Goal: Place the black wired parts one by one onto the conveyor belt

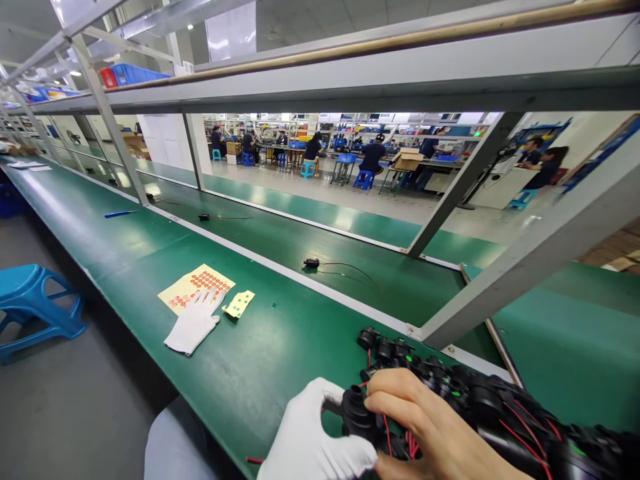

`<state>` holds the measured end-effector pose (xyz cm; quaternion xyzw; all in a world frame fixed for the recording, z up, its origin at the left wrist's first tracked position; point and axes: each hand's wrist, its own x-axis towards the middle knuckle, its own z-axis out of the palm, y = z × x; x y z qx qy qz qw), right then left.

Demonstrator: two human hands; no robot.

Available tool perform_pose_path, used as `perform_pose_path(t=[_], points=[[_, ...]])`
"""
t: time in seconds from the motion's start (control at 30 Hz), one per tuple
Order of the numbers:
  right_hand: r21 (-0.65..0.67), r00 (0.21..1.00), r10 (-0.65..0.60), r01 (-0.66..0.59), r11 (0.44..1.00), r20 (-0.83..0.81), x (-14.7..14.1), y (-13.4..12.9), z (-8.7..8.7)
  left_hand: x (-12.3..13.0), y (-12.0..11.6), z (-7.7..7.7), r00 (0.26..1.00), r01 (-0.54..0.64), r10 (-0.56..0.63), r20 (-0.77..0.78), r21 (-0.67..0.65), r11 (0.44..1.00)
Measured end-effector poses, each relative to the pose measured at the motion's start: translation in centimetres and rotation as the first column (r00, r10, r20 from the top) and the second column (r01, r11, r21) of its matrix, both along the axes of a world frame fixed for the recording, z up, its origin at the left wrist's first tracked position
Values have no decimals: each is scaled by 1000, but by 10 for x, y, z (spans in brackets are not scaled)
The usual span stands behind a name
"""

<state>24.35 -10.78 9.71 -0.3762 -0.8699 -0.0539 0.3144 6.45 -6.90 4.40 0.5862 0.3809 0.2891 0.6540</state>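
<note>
My left hand [313, 437], in a white glove, curls its thumb and fingers around a black pump-like part [356, 412] with a stepped round nozzle on top. From the other side, my bare right hand [415, 420] grips the same part with fingers and thumb. The part stands nearly upright between the hands, its lower end partly hidden. Beside and behind my right hand lies a pile of similar black parts [480, 400] with red wires, some bearing green dots. A thin red wire end pokes out left of the glove.
A white glove [193, 327] lies partly over a sheet of red stickers [207, 277], beside a piece with green stickers [240, 304]. Another black part [311, 263] rests on the belt behind the white rail. Slanted metal posts [530, 267] hold a shelf overhead. A blue stool [30, 293] stands left.
</note>
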Motion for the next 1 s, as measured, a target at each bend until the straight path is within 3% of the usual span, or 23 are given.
perform_pose_path(t=[0.27, 0.37, 0.5, 0.57, 0.63, 0.7, 0.77, 0.8, 0.87, 0.93, 1.0], points=[[-73, 998, 10, -15, 997, -62, -2, -6, 4, -3, -1, 14, 1000, 1, -1, -2, -54, 999], [-181, 998, 22, -32, 983, -61, -2, -4, 5, -2, -2, 17, 999, -6, 4, -32, -56, 998], [-419, 991, 13, -69, 906, -136, 0, -1, 5, 0, -3, 11, 998, 34, -37, -42, -74, 997], [-516, 973, -54, -71, 854, -223, 0, 0, 1, 2, -4, 4, 992, 88, -80, 99, -77, 993], [-636, 921, -184, -84, 767, -343, -3, 3, -5, 4, -5, -4, 928, 197, -145, 343, -124, 972], [-774, 824, -327, -195, 603, -463, -5, 7, -12, 9, -7, -11, 819, 321, -133, 558, -255, 912], [-819, 709, -432, -385, 426, -558, -7, 13, -18, 15, -9, -15, 756, 389, -15, 654, -431, 814], [-806, 658, -466, -463, 369, -591, -7, 15, -22, 18, -9, -16, 746, 406, 47, 665, -509, 759], [-771, 592, -501, -547, 325, -631, -7, 19, -28, 21, -9, -17, 751, 431, 124, 648, -624, 652], [-765, 574, -516, -555, 326, -636, -7, 21, -32, 23, -9, -18, 766, 454, 155, 624, -696, 556], [-771, 577, -520, -546, 328, -630, -7, 20, -35, 24, -10, -20, 771, 451, 181, 611, -724, 521]])
